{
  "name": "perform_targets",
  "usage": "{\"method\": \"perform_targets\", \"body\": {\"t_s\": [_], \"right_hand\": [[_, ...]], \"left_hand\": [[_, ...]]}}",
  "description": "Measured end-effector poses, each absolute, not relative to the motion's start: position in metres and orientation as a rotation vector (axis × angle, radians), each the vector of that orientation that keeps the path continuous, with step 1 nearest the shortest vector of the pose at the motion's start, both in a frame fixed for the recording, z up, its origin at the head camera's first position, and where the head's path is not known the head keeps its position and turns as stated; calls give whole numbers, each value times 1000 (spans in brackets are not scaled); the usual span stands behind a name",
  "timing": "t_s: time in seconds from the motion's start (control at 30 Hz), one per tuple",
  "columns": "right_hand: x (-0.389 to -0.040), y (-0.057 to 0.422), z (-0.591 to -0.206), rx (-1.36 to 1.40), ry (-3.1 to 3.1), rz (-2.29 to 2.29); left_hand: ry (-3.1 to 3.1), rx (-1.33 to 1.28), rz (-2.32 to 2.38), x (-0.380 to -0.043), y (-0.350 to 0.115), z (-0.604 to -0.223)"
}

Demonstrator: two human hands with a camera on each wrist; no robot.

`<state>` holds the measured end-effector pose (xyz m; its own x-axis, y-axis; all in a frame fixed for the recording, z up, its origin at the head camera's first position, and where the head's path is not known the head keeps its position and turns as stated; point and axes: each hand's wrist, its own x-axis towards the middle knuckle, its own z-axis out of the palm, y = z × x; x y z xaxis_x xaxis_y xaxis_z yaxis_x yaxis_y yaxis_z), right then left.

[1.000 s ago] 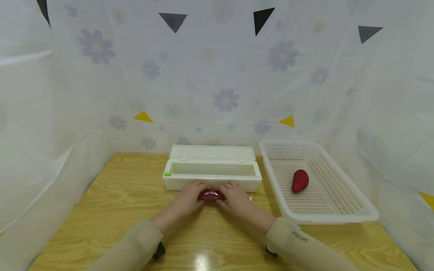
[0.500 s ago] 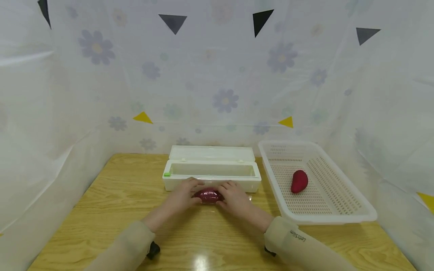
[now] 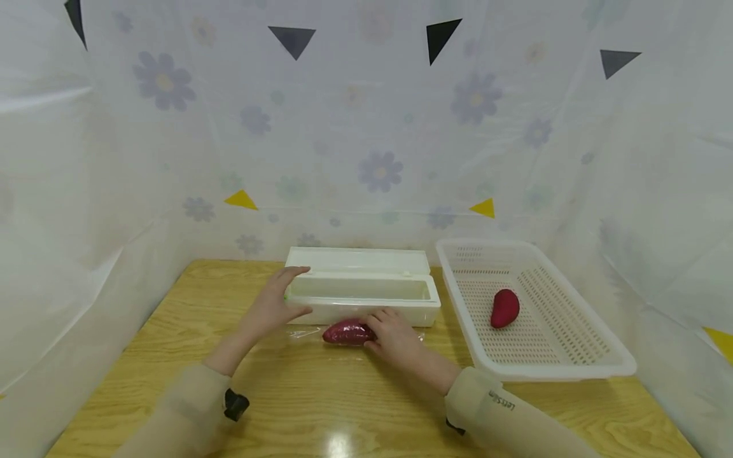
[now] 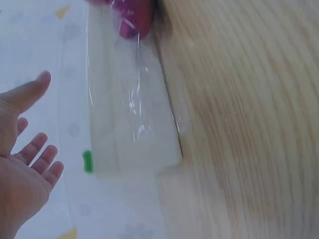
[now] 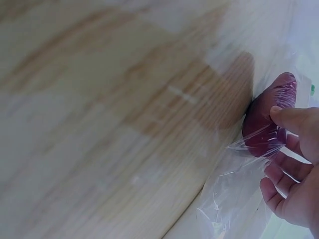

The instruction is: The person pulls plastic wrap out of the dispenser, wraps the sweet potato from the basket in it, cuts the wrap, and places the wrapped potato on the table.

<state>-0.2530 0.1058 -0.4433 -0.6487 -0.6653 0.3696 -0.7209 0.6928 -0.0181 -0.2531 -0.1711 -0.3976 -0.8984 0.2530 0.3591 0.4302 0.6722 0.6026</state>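
head view, wood-grain table (image 3: 172, 331), flowered wall (image 3: 321, 114), left fingers (image 3: 289, 275) spread empty, right fingers (image 3: 379, 320) gripping tuber (image 3: 345, 332)

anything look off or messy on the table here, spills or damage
I see no spill or damage. The only untidy bit is the clear film: loose, wrinkled ends stick out on both sides of the sweet potato that the right hand holds, so the wrapping looks unfinished.

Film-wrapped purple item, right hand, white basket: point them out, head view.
Film-wrapped purple item (image 3: 346, 332): head view, middle of its visible part.
Right hand (image 3: 395, 337): head view, back of the hand.
White basket (image 3: 561, 369): head view, near rim.
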Motion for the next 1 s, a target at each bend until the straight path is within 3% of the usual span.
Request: {"method": "perform_targets", "body": {"t_s": [0.43,1.0], "right_hand": [[-253,106,-445,1072,-2576,246],[-253,107,-445,1065,-2590,237]], "left_hand": [[-2688,-536,-1244,-273,-210,-417],[-2707,-516,-1523,-302,-219,-449]]}}
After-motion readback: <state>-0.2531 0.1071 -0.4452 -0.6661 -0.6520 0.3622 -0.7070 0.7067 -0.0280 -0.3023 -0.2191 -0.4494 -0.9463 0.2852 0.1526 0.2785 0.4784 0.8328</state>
